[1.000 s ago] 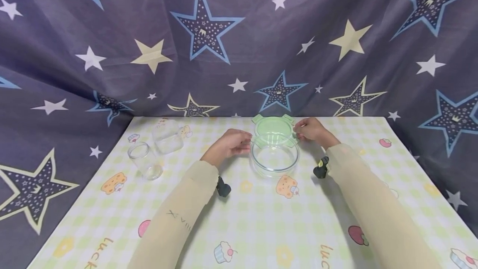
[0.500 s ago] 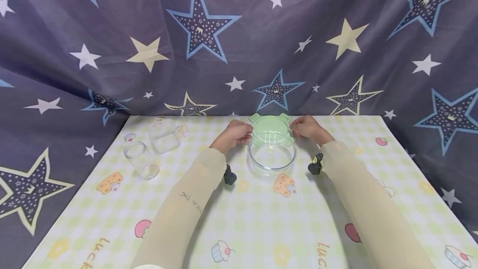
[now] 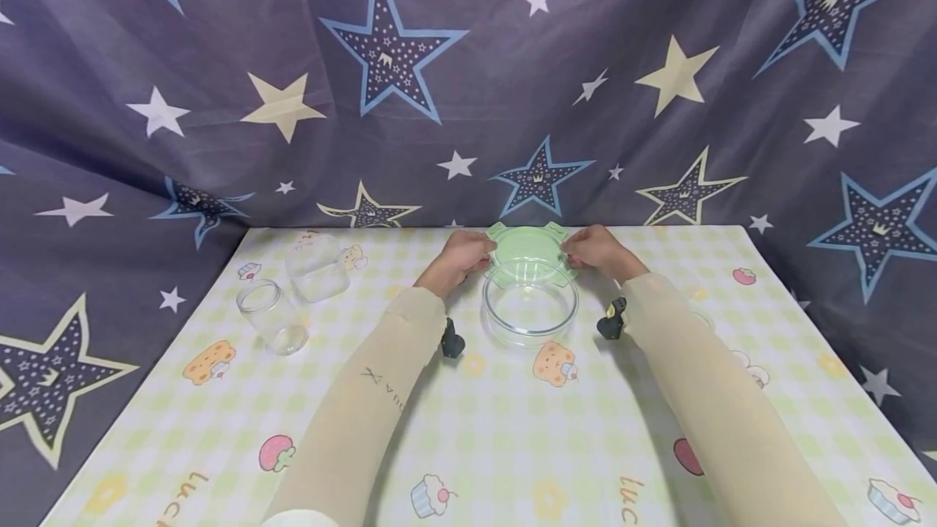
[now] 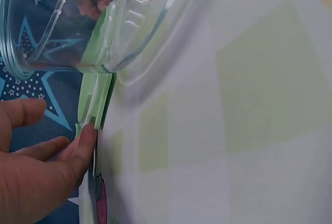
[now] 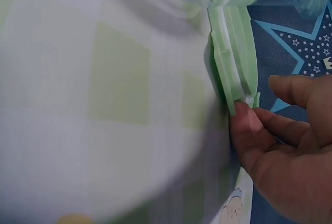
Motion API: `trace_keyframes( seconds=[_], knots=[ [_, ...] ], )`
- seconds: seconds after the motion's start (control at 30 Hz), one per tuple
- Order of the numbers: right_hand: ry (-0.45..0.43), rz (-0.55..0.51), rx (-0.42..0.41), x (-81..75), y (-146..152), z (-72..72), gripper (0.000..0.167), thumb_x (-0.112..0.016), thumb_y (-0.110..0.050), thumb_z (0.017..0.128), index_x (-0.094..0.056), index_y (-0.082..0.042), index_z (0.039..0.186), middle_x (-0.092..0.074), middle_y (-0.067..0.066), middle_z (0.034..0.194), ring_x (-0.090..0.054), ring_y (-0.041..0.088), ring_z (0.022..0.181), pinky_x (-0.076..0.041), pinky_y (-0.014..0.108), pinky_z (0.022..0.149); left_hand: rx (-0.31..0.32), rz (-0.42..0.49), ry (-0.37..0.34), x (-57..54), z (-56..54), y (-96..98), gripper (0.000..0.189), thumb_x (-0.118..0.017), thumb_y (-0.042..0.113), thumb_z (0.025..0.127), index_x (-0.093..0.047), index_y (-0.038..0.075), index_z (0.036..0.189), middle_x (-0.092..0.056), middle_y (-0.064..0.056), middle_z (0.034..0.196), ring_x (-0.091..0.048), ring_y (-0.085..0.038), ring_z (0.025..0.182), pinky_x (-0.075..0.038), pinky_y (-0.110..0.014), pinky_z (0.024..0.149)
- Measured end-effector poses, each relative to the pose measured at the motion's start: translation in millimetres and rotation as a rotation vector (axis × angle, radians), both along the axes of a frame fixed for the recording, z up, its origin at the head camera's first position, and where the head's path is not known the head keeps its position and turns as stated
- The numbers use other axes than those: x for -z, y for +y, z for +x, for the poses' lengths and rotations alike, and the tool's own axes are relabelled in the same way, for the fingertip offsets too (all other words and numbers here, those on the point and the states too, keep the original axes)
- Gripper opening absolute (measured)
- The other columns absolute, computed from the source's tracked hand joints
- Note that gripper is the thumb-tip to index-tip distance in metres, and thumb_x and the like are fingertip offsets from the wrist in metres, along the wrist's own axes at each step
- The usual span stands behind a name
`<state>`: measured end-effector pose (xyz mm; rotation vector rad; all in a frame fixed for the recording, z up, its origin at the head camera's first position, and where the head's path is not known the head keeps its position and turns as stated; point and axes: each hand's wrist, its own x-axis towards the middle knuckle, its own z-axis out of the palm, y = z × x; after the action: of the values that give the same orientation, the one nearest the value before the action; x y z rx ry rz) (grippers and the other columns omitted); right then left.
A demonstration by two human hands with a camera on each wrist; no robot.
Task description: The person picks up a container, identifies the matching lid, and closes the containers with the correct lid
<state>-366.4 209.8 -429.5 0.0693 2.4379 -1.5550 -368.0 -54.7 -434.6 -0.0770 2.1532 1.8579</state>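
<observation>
A pale green lid (image 3: 529, 244) with corner tabs lies at the table's far edge. In front of it, overlapping its near part in the head view, stands a round clear glass bowl (image 3: 530, 325). My left hand (image 3: 463, 257) is at the lid's left side; in the left wrist view a fingertip touches the lid's rim while another finger stays apart. On the right side, my right hand (image 3: 596, 250) touches the lid's edge (image 5: 228, 73) with its fingertips, and the thumb stands off from it in the right wrist view.
Two clear containers are at the back left: a jar (image 3: 272, 317) and, behind it, a wider one (image 3: 317, 271). The table wears a green checked cloth (image 3: 483, 446) with printed cartoons. A dark curtain with stars (image 3: 468, 88) hangs right behind the table's far edge.
My left hand has moved forward and in to the lid's left side, and my right hand has moved slightly closer to its right edge. The view has shifted slightly; lid and bowl look otherwise the same.
</observation>
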Motion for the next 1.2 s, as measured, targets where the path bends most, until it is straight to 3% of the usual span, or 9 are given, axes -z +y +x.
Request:
trace_keyframes(
  seconds=[0.1,0.2,0.37,0.7,1.07,1.2],
  knots=[
    [0.014,0.008,-0.011,-1.7,-1.3,0.1,0.024,-0.062,-0.006,0.100,-0.059,0.014,0.113,-0.059,0.004,0.067,-0.059,0.015,0.066,-0.051,0.024,0.064,0.030,0.032,-0.007,-1.5,-1.4,0.8,0.060,-0.060,0.009,0.102,-0.035,-0.007,0.154,-0.044,-0.023,0.153,-0.057,-0.031,0.125,-0.048,-0.039,0.110],
    [0.014,0.010,-0.019,-3.5,-3.3,0.6,0.019,-0.062,-0.006,0.100,-0.060,0.012,0.107,-0.058,0.003,0.063,-0.057,0.014,0.063,-0.048,0.024,0.062,0.049,0.060,-0.018,-2.8,-1.9,1.2,0.063,-0.060,0.009,0.102,-0.031,-0.007,0.156,-0.042,-0.024,0.155,-0.050,-0.035,0.136,-0.046,-0.040,0.112],
    [-0.034,-0.055,-0.005,-5.0,-6.3,0.4,0.010,-0.062,-0.003,0.099,-0.058,0.006,0.098,-0.053,0.000,0.063,-0.055,0.011,0.060,-0.049,0.022,0.061,0.019,0.109,-0.052,-1.7,-4.0,1.2,0.064,-0.062,0.006,0.100,-0.033,-0.006,0.155,-0.044,-0.021,0.153,-0.051,-0.034,0.135,-0.048,-0.038,0.109],
    [-0.089,-0.085,-0.021,-6.5,-4.9,-3.4,0.007,-0.060,0.000,0.098,-0.058,0.007,0.099,-0.053,0.001,0.064,-0.055,0.011,0.061,-0.050,0.022,0.062,-0.040,0.152,-0.095,-2.3,-8.1,3.4,0.059,-0.067,0.008,0.097,-0.043,-0.006,0.149,-0.055,-0.017,0.138,-0.058,-0.025,0.116,-0.051,-0.034,0.105],
    [-0.122,-0.153,0.017,-5.4,-3.0,-4.8,0.007,-0.060,0.000,0.099,-0.057,0.005,0.097,-0.051,0.002,0.069,-0.056,0.011,0.064,-0.057,0.025,0.068,-0.058,0.159,-0.123,-4.6,-6.8,3.5,0.056,-0.064,0.007,0.101,-0.044,0.002,0.153,-0.053,-0.017,0.145,-0.057,-0.026,0.119,-0.049,-0.040,0.108],
    [-0.127,-0.175,0.028,-5.4,-1.9,-3.9,0.007,-0.060,0.000,0.099,-0.056,0.006,0.099,-0.052,0.002,0.072,-0.056,0.011,0.066,-0.057,0.025,0.070,-0.082,0.152,-0.111,-4.1,-7.7,3.9,0.051,-0.063,0.006,0.101,-0.049,0.005,0.151,-0.061,-0.015,0.135,-0.059,-0.024,0.115,-0.052,-0.035,0.096]
  ],
)
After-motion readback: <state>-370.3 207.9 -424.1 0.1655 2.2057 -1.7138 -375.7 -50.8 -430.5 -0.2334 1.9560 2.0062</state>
